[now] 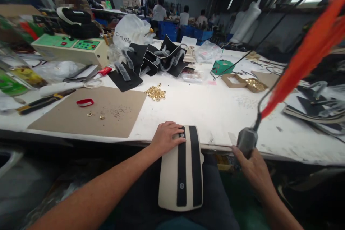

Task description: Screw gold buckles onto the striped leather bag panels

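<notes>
A beige bag-like piece point(167, 183) with two long black straps point(196, 172) leans from my lap against the table edge. Round metal studs show at the upper and lower ends of the left strap. My left hand point(167, 136) grips its upper left part, fingers laid over that strap near the top stud. Off to the right, apart from the piece, my right hand point(252, 163) is wrapped round a grey electric screwdriver point(247, 142). A cable and a blurred orange cord point(302, 54) run up from it. The tool's working tip is hidden.
Small gold fittings point(155, 92) lie piled on the white table point(188, 107). A brown board point(115, 97) with a red ring point(84, 102) is at left. Black pieces point(137, 61), a green box point(223, 67) and a carton of gold parts point(255, 84) stand farther back. People sit beyond.
</notes>
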Motion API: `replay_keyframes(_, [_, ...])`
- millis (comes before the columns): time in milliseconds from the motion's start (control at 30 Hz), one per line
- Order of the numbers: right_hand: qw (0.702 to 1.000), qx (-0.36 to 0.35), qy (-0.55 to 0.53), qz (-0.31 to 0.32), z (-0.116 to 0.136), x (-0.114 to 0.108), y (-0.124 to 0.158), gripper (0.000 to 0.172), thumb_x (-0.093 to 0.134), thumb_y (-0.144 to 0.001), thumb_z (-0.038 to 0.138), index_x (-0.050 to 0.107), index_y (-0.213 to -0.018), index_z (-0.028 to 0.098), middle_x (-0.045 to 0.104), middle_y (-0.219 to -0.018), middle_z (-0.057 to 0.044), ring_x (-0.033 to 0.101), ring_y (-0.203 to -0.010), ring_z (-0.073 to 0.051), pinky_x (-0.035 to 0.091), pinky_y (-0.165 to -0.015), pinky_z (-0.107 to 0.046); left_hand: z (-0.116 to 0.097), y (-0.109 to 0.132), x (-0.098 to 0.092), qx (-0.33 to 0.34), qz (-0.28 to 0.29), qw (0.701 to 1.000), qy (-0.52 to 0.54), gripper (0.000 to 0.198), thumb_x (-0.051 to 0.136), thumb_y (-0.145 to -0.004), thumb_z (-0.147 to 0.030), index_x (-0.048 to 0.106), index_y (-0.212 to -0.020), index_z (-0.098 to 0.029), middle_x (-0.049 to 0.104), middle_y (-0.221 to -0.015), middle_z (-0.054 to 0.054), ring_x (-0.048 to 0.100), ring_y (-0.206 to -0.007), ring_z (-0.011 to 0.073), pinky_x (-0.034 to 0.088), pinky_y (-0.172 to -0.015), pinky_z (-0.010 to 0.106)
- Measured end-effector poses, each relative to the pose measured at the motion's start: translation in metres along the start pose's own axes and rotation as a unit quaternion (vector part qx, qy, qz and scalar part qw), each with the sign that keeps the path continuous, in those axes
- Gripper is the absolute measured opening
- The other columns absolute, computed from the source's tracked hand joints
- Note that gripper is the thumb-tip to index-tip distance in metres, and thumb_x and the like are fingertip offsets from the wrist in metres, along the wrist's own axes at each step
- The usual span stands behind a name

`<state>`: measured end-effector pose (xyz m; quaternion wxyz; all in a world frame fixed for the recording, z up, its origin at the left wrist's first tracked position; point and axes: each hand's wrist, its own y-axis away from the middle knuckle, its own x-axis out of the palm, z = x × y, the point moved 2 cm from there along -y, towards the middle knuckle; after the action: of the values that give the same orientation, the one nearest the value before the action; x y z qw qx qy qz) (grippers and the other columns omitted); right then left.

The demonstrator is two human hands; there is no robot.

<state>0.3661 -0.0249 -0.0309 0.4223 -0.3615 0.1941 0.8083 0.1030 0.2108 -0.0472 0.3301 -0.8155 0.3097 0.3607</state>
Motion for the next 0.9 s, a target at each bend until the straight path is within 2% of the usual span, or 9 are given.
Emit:
replay_keyframes(100, [0.997, -0.01, -0.019, -0.08, -0.03, -0.005, 0.019, 0.086, 0.063, -0.081, 0.075, 0.062, -0.137, 0.01, 0.07, -0.119, -0.022, 0.068, -0.107, -0.042, 0.053, -0.095, -0.058, -0.003, -0.001, -0.002, -0.002, 0.002, 1.0, -0.002, 0.029, 0.085, -0.084, -0.04, 0.081, -0.11, -0.028, 0.078, -0.127, 0.002, 0.063, -0.125, 0.0291, 0.046, -0.109, 0.05])
replay_keyframes(233, [0.944, -0.223, -0.001, -0.243, -0.042, 0.016, 0.066, 0.077, 0.069, -0.091, 0.053, 0.047, -0.157, 0.019, 0.057, -0.145, -0.021, 0.06, -0.128, -0.042, 0.048, -0.108, -0.061, -0.004, -0.002, -0.004, -0.019, 0.011, 0.999, 0.033, 0.028, 0.085, -0.083, -0.038, 0.081, -0.109, -0.029, 0.078, -0.126, 0.002, 0.062, -0.125, 0.0292, 0.043, -0.113, 0.052])
replay_keyframes(333, [0.91, -0.384, 0.032, -0.156, -0.032, 0.059, 0.092, 0.065, 0.063, -0.096, 0.03, 0.045, -0.158, 0.033, 0.056, -0.151, -0.014, 0.056, -0.136, -0.038, 0.052, -0.107, -0.059, -0.006, -0.002, -0.005, -0.028, 0.003, 0.997, 0.066, 0.027, 0.085, -0.081, -0.036, 0.082, -0.107, -0.029, 0.078, -0.125, 0.003, 0.063, -0.124, 0.0287, 0.043, -0.114, 0.051])
replay_keyframes(433, [0.877, -0.476, 0.014, -0.069, 0.0, 0.09, 0.094, 0.058, 0.056, -0.096, 0.016, 0.055, -0.15, 0.037, 0.055, -0.155, -0.009, 0.052, -0.143, -0.035, 0.053, -0.107, -0.056, -0.009, -0.003, -0.008, -0.034, -0.002, 0.996, 0.086, 0.025, 0.085, -0.077, -0.033, 0.083, -0.102, -0.028, 0.08, -0.12, 0.003, 0.064, -0.12, 0.0287, 0.046, -0.112, 0.05])
replay_keyframes(567, [0.824, -0.554, -0.114, 0.013, 0.064, 0.082, 0.075, 0.031, 0.057, -0.1, 0.022, 0.074, -0.122, 0.035, 0.076, -0.124, -0.004, 0.069, -0.122, -0.03, 0.05, -0.108, -0.053, -0.011, -0.003, -0.021, -0.071, -0.005, 0.985, 0.159, 0.02, 0.082, -0.077, -0.041, 0.083, -0.091, -0.027, 0.082, -0.111, 0.005, 0.067, -0.116, 0.0318, 0.047, -0.113, 0.053])
replay_keyframes(633, [0.833, -0.514, -0.2, 0.043, 0.093, 0.062, 0.065, 0.018, 0.061, -0.101, 0.033, 0.077, -0.109, 0.03, 0.08, -0.104, -0.002, 0.075, -0.097, -0.027, 0.053, -0.103, -0.049, -0.014, -0.002, -0.03, -0.097, -0.002, 0.97, 0.222, 0.029, 0.078, -0.08, -0.052, 0.083, -0.09, -0.025, 0.082, -0.102, 0.007, 0.071, -0.107, 0.0332, 0.052, -0.108, 0.054])
replay_keyframes(767, [0.919, -0.256, -0.299, 0.036, 0.127, 0.025, 0.047, 0.038, 0.063, -0.098, 0.055, 0.078, -0.094, 0.02, 0.078, -0.087, -0.003, 0.072, -0.083, -0.027, 0.057, -0.074, -0.035, -0.033, 0.004, -0.049, -0.125, 0.032, 0.913, 0.387, 0.064, 0.054, -0.091, -0.075, 0.079, -0.112, -0.02, 0.082, -0.101, 0.011, 0.077, -0.096, 0.0334, 0.061, -0.094, 0.052])
replay_keyframes(833, [0.927, -0.179, -0.326, 0.046, 0.134, 0.016, 0.037, 0.045, 0.065, -0.094, 0.061, 0.078, -0.099, 0.018, 0.078, -0.09, -0.003, 0.07, -0.084, -0.027, 0.054, -0.069, -0.032, -0.049, 0.01, -0.055, -0.174, 0.074, 0.822, 0.538, 0.078, 0.043, -0.092, -0.082, 0.076, -0.121, -0.018, 0.081, -0.103, 0.013, 0.077, -0.099, 0.0342, 0.061, -0.095, 0.051])
replay_keyframes(900, [0.922, -0.159, -0.345, 0.071, 0.137, 0.014, 0.025, 0.049, 0.065, -0.093, 0.062, 0.077, -0.108, 0.017, 0.078, -0.097, -0.004, 0.07, -0.088, -0.026, 0.053, -0.07, -0.031, -0.066, 0.016, -0.058, -0.229, 0.097, 0.7, 0.669, 0.077, 0.048, -0.092, -0.081, 0.074, -0.123, -0.017, 0.081, -0.103, 0.013, 0.077, -0.105, 0.0348, 0.06, -0.1, 0.05])
